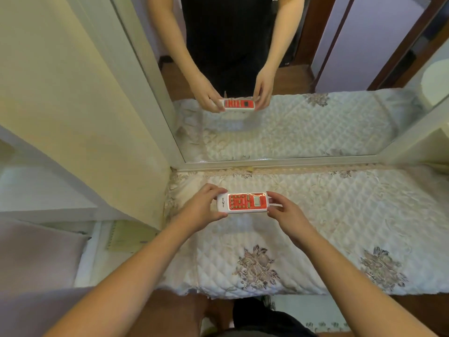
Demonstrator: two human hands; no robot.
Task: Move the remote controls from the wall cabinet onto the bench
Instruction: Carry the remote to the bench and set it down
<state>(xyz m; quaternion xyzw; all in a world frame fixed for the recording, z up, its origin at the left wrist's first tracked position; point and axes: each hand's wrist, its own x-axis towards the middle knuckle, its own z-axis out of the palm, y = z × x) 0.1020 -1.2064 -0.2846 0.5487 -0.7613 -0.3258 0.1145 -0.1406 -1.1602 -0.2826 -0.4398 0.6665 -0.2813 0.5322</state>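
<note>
A white remote control [243,203] with a red face, grey buttons and a small screen is held lying sideways just above the bench [340,215], which wears a quilted cream cover with flower prints. My left hand [201,210] grips the remote's left end with thumb below and fingers on top. My right hand [284,212] pinches its right end. Whether the remote touches the cover is unclear. The mirror behind the bench repeats both hands and the remote.
A large mirror [279,81] in a white frame stands along the bench's back edge. A cream cabinet side [80,105] rises at the left. White shelves [48,190] and a green notebook [126,237] lie left of the bench. Wooden floor shows below.
</note>
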